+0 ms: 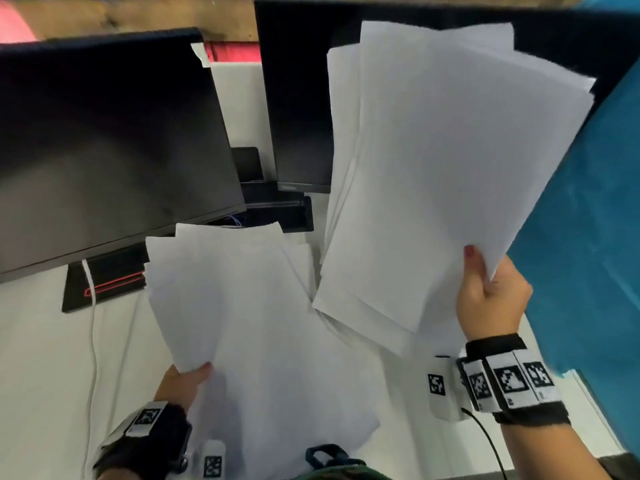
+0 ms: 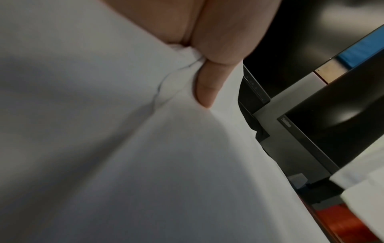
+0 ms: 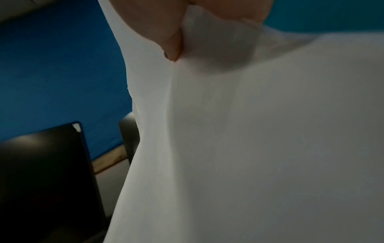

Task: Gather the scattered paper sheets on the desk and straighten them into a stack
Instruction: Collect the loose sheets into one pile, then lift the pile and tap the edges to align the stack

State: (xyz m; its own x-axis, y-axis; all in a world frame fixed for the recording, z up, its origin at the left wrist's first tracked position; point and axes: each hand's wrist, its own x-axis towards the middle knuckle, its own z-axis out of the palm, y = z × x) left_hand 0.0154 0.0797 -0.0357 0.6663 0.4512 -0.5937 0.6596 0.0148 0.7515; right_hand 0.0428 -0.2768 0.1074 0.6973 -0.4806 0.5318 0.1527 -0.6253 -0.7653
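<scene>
My right hand (image 1: 485, 289) pinches the near right corner of a loose bundle of white sheets (image 1: 443, 161), lifted and fanned out in front of the right monitor. My left hand (image 1: 187, 375) pinches the near left corner of a second batch of white sheets (image 1: 249, 306) that slopes over the desk. In the left wrist view the thumb (image 2: 207, 88) presses into creased paper (image 2: 124, 148). In the right wrist view a thumb (image 3: 172, 49) presses on the white sheets (image 3: 249, 131), which fill most of the picture.
Two dark monitors (image 1: 104, 140) (image 1: 298, 98) stand at the back of the white desk (image 1: 41, 375). A black stand with a red line (image 1: 104, 282) and a white cable (image 1: 92, 341) lie at left. A blue partition (image 1: 595, 220) rises at right.
</scene>
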